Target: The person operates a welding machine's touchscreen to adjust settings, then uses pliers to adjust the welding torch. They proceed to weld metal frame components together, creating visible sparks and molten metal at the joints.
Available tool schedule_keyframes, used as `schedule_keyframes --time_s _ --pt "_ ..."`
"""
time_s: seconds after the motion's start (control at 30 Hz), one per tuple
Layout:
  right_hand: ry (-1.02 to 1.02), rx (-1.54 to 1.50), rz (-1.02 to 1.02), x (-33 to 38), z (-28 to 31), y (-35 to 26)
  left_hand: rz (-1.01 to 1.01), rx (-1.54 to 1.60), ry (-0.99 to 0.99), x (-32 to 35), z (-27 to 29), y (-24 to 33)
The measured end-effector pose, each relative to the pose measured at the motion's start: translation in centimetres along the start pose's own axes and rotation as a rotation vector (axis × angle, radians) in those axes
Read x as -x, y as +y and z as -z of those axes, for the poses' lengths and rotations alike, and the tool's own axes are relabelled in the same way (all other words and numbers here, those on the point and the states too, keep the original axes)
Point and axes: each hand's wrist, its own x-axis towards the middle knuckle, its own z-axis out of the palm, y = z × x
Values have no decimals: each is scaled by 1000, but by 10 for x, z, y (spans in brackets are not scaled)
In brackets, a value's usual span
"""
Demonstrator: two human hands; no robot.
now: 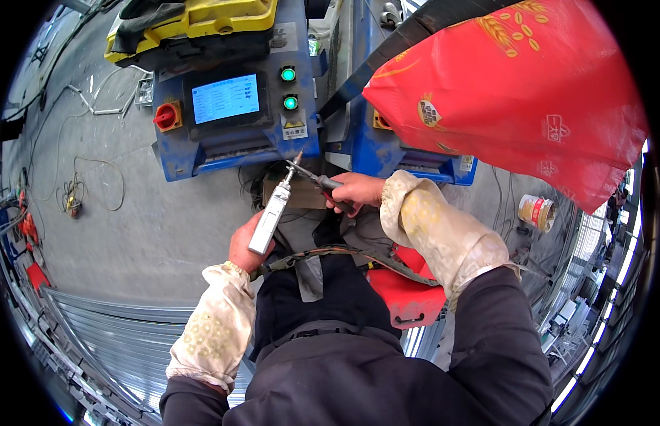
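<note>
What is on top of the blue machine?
A yellow-and-black case lies on the blue machine. A large red bag covers its right part; what is beneath the bag cannot be seen.

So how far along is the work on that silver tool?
Done: nothing finished shows. In hand: the left hand holds the silver tool upright, and the right hand sets a screwdriver at its top end. Left: the tip is at the tool, so that step looks unfinished.

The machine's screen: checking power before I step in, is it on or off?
On: the screen glows blue with lines of text, and both round lamps beside it shine green.
</note>
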Motion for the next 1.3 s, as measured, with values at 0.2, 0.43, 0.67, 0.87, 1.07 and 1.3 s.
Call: schedule_keyframes --time_s 0.2,0.43,0.67,0.87,1.07,1.3 --pt "28 -23 7 0 -1 -1 0 -4 1 0 -4 -8" --pt "17 4 -41 -1 2 -5 17 12 3 1 -5 -4" --pt "35 113 -131 6 7 -24 18 -14 34 3 -6 4" --pt "3 201 -251 10 10 -46 31 -8 34 4 -5 10" --pt "16 208 -245 13 8 -51 32 -23 34 4 -4 10" --pt "34 148 -111 10 9 -28 47 10 -3 2 0 5"
